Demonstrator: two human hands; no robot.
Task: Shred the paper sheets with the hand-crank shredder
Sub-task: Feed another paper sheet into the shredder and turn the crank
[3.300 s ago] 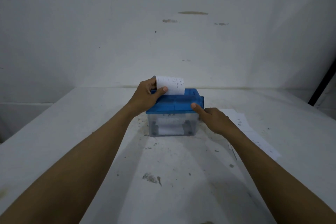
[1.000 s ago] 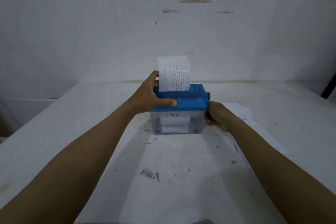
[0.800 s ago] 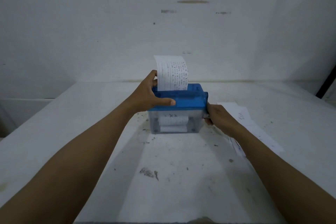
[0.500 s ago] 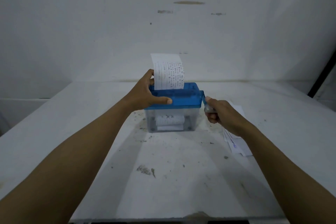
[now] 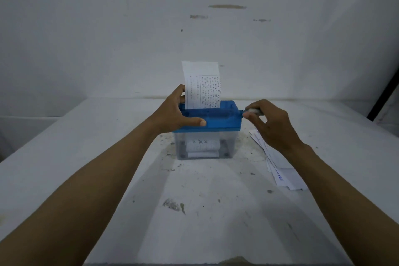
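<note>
A small hand-crank shredder point(image 5: 220, 120) with a blue top and a clear bin stands in the middle of the white table. A printed paper sheet point(image 5: 201, 85) sticks upright out of its slot. My left hand point(image 5: 174, 112) grips the blue top at its left end, thumb across the front. My right hand point(image 5: 269, 124) pinches the crank handle point(image 5: 253, 111) at the shredder's right side, high up at the level of the blue top. Curled white paper point(image 5: 201, 147) lies inside the clear bin.
A loose pile of paper sheets point(image 5: 278, 166) lies on the table to the right of the shredder, partly under my right forearm. The white table point(image 5: 194, 211) is stained and meets a white wall behind. A dark bar point(image 5: 384, 95) leans at the far right.
My right hand has swung the crank handle from low beside the bin up to the level of the blue top. My left hand stays on the shredder's top.
</note>
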